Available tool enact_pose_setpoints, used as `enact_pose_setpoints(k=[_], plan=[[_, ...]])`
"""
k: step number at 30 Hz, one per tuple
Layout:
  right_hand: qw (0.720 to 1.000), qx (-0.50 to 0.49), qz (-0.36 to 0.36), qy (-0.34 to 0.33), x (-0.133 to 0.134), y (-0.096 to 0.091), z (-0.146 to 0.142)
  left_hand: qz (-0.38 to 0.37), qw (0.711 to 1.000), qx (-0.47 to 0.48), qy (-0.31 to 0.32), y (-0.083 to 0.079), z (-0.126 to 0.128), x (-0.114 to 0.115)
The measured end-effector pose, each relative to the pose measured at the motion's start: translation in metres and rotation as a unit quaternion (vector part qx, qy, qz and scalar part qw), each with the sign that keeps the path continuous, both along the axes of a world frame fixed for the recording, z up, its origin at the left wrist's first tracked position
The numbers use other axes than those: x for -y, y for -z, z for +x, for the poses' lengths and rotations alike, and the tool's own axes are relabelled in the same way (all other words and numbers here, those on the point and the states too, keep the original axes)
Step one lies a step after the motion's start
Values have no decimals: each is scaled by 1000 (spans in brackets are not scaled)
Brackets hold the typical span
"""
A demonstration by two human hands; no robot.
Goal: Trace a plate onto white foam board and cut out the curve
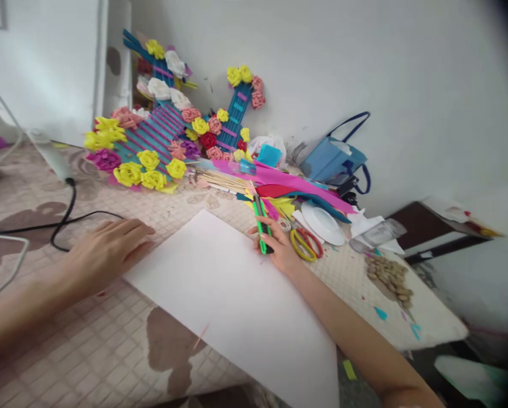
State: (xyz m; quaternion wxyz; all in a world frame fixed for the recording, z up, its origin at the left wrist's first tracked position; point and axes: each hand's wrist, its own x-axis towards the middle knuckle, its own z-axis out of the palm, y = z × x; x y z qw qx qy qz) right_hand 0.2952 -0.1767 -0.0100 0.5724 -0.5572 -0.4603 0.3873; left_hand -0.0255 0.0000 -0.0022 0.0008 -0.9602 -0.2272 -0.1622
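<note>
A large white sheet of paper lies slanted on the table, its near corner reaching past the front edge. My left hand rests palm down beside the sheet's left edge, fingers stretched out and holding nothing. Above the right part of the paper, my right hand is closed around a green and black utility knife, which points away from me. Whether its blade is out I cannot tell. Close to that hand lie yellow-handled scissors and red-handled scissors.
Blue woven pieces with paper flowers stand at the back. Coloured paper, wooden sticks, a white plate, a glass jar and peanuts lie rightward. A black cable runs left; a blue bag stands behind.
</note>
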Motion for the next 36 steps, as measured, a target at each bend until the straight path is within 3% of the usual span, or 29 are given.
enact_pose_setpoints(k=[4,7,10,12,16,19,21,23,25,28,33,36], plan=[[990,138,-16,5,6,-12,8,-83,982,77,152,0,10,35],[944,326,-39,31,15,-21,10,-137,959,38,245,-7,27,66],[879,473,-58,26,22,-23,-2,-138,942,15,304,-13,50,88],[850,521,-77,-8,26,-23,-15,-119,935,20,334,-15,64,96],[838,537,-62,-73,31,-30,-20,-107,930,9,352,-12,79,106],[827,553,-86,56,38,-31,10,-143,927,-3,346,-12,79,108],[784,582,-147,155,45,-25,38,-164,927,-10,336,-14,76,106],[746,610,-184,192,54,-16,64,-173,928,-15,330,-16,75,104],[744,604,-193,211,62,-9,84,-175,928,-21,328,-18,74,103],[764,576,-187,223,68,-2,100,-176,929,-24,326,-19,76,104],[771,560,-209,221,68,2,113,-172,931,-24,321,-18,80,105],[787,553,-184,202,69,5,118,-173,932,-29,317,-20,80,105]])
